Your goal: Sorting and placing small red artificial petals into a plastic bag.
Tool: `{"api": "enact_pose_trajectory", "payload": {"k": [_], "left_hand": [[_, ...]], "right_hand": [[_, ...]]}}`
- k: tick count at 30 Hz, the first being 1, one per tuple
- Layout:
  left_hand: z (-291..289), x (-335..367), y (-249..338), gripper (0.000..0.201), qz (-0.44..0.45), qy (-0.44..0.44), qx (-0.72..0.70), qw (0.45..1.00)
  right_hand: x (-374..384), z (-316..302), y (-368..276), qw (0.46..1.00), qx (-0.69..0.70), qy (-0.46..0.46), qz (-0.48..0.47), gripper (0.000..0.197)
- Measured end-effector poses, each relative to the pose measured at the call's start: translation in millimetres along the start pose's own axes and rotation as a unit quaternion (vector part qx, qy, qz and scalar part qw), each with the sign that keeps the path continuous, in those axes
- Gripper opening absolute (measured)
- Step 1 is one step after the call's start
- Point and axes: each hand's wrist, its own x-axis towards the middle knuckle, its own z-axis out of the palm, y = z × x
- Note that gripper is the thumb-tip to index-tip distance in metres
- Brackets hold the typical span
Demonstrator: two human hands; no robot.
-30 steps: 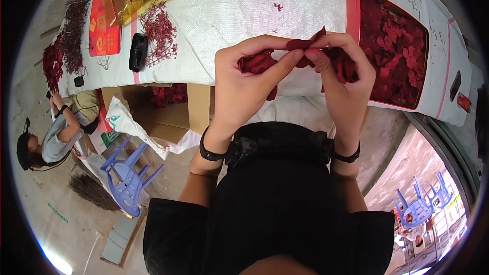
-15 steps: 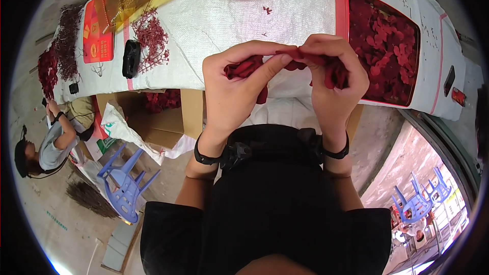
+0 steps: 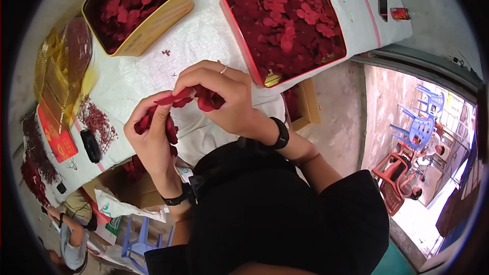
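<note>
My left hand is closed around dark red petals, several of which stick out below its fingers. My right hand, with a ring on one finger, also holds dark red petals in its palm. The two hands meet at the fingertips, pinching a red petal between them above the table's near edge. Just beyond the right hand stands a red tin filled with loose red petals. Farther left, a yellow tin holds more of them.
White woven sheeting covers the table. Bare red stems, a black case-like object, a red flat box and yellow plastic packaging lie left. Below are a cardboard box and blue stool. Another person works at lower left.
The view has swung rightward, so both tins show more fully and the doorway is wider in sight. My hands remain together at the fingertips, still holding petals.
</note>
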Motion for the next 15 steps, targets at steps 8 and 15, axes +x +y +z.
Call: {"api": "enact_pose_trajectory", "payload": {"k": [8,15], "left_hand": [[-39,8,8,0.011,-0.027,-0.027,-0.027,0.999],[-116,17,8,0.03,-0.086,-0.006,-0.323,0.942]], "right_hand": [[9,30,-9,0.996,0.02,-0.059,0.063,0.025],[26,75,3,0.948,0.059,-0.013,0.311,0.014]]}}
